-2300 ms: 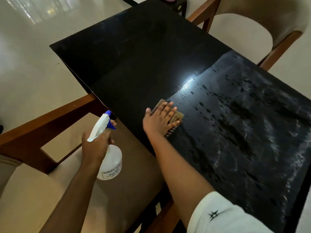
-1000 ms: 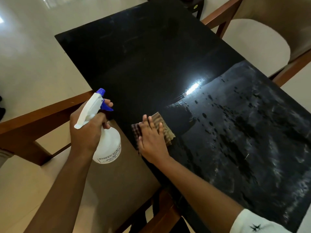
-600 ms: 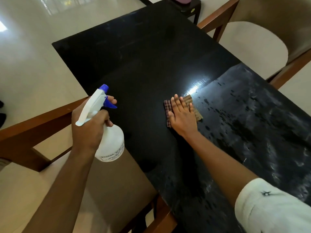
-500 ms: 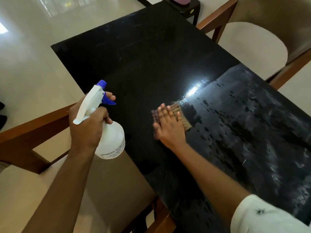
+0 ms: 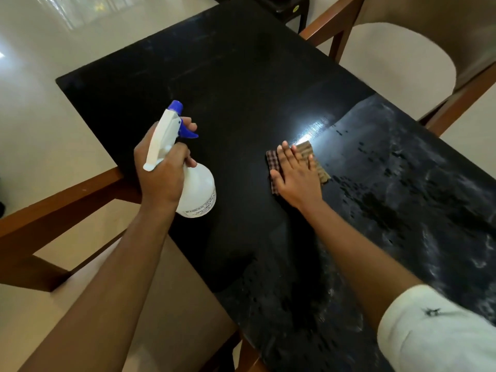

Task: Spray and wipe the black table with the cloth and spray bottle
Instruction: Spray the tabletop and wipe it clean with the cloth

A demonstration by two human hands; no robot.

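The black table fills the middle of the view, its right half wet with droplets and smears. My left hand grips a white spray bottle with a blue nozzle and trigger, held above the table's left edge, nozzle pointing away from me. My right hand lies flat, fingers together, pressing a brown checked cloth onto the table near its middle, at the border between the dry and the wet area. Most of the cloth is hidden under the hand.
A wooden chair with a beige seat stands at the table's left side below the bottle. Another wooden chair with a beige cushion is at the far right. A small dark stand sits past the table's far end.
My right hand has rubbed the cloth back and forth, from the near left edge toward the table's middle. My left hand has carried the bottle rightward, over the table's edge.
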